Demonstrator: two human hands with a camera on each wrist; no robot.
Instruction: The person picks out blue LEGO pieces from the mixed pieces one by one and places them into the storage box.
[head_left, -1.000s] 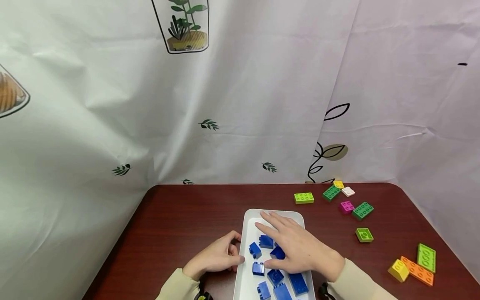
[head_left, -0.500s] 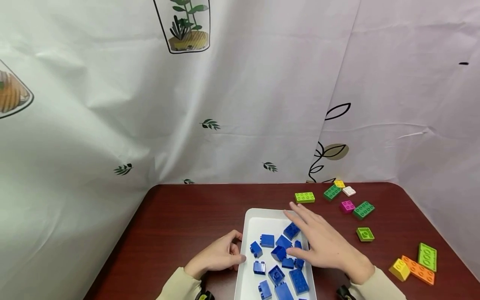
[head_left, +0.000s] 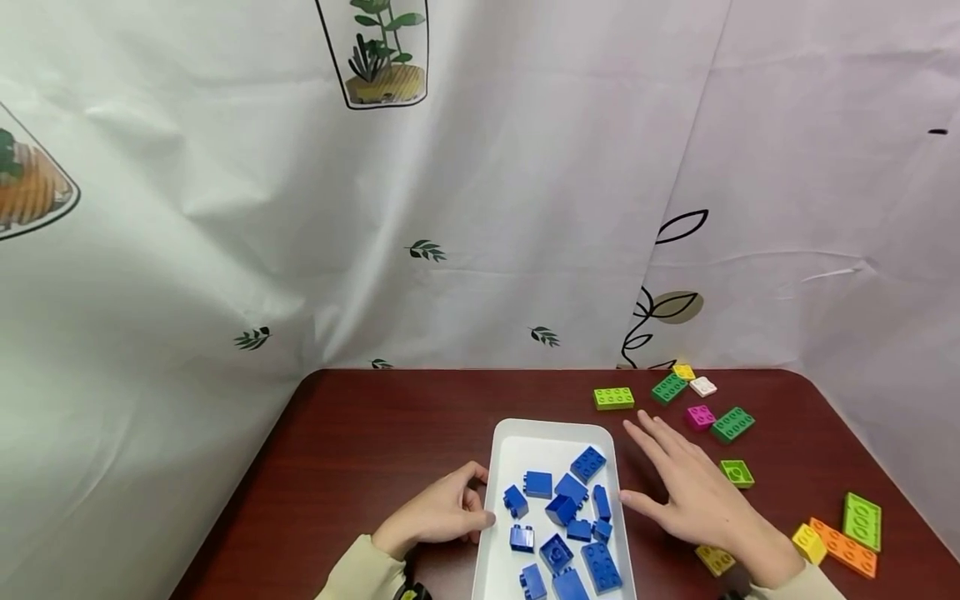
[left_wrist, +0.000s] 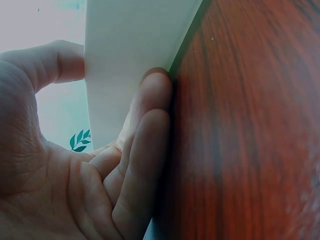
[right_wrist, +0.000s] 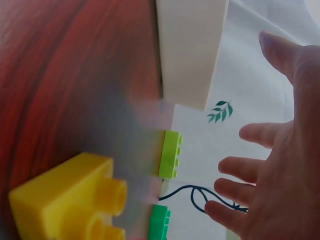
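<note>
A white tray [head_left: 517,437] holds several loose blue toy bricks [head_left: 602,567], scattered over its floor. At the tray's left side, my left hand [head_left: 438,510] grips it. The left wrist view shows the thumb on the tray's rim and curled fingertips [left_wrist: 156,87] low against its outer wall [left_wrist: 130,45]. To the right of the tray my right hand [head_left: 693,492] hovers with fingers spread, holding nothing. Partly beneath its wrist lies a yellow brick [head_left: 712,560], large in the right wrist view [right_wrist: 65,200]. A lime brick [head_left: 737,473] is just beyond the hand.
Loose bricks lie across the right of the dark red table [head_left: 360,433]: a lime one [head_left: 613,398], two green [head_left: 732,424], a magenta [head_left: 701,417], a white [head_left: 703,386], and an orange one [head_left: 843,548]. A printed white curtain [head_left: 480,183] hangs behind.
My right hand has moved right, from over the tray to beside it, uncovering the blue bricks and the yellow brick near its wrist. The left hand stays on the tray's edge.
</note>
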